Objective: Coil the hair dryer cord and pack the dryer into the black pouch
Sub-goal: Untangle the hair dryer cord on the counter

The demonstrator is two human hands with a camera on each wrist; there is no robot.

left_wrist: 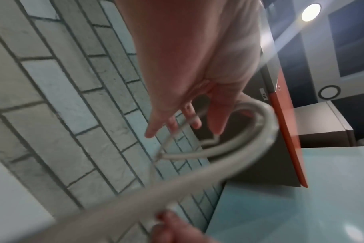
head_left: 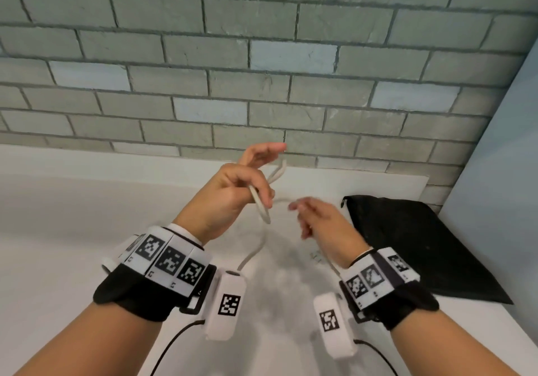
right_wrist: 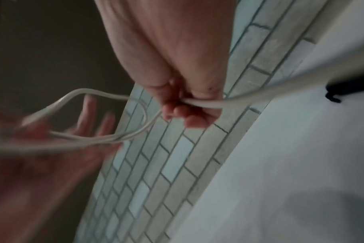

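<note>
The white hair dryer cord (head_left: 261, 205) is looped around my raised left hand (head_left: 241, 183), whose upper fingers stretch out while the thumb holds the loops. My right hand (head_left: 320, 218) is just to its right and pinches the cord in curled fingers. In the left wrist view the cord (left_wrist: 218, 167) arcs round the left hand (left_wrist: 183, 115) and runs down to the right hand (left_wrist: 172, 230). The right wrist view shows the right hand (right_wrist: 187, 106) gripping the cord (right_wrist: 260, 92). The black pouch (head_left: 422, 244) lies flat at the right. The dryer itself is not visible.
Both hands are above a white counter (head_left: 87, 230) that runs up to a grey brick wall (head_left: 262, 69). A pale blue panel (head_left: 509, 171) borders the counter on the right, just behind the pouch. One strand of cord hangs down towards the counter between my wrists.
</note>
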